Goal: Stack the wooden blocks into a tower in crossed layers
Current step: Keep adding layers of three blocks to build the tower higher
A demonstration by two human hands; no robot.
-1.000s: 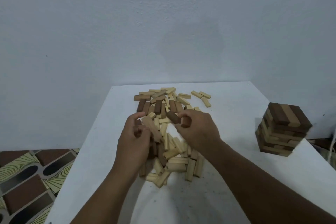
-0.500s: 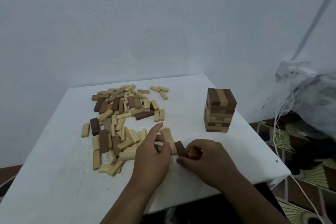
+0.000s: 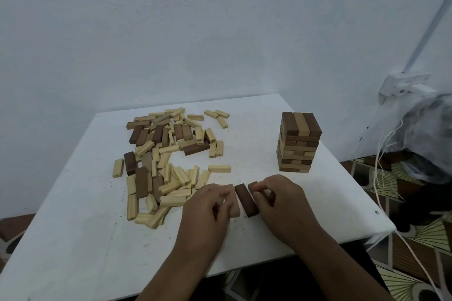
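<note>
I judged the main risk to be misalignment; three blocks squeezed unevenly could skew and unsettle the tower (image 3: 299,142), which stood well apart at the far right of the table (image 3: 256,239). My left hand (image 3: 208,205) curled against the pale block (image 3: 233,201); my right hand (image 3: 281,199) pinched a dark block (image 3: 252,184); a second dark block (image 3: 245,200) lay between them; the loose pile (image 3: 166,164) lay left.

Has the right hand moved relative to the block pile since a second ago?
Yes. The right hand was over the loose block pile; now it rests on the table clear of the pile, nearer the tower.
</note>
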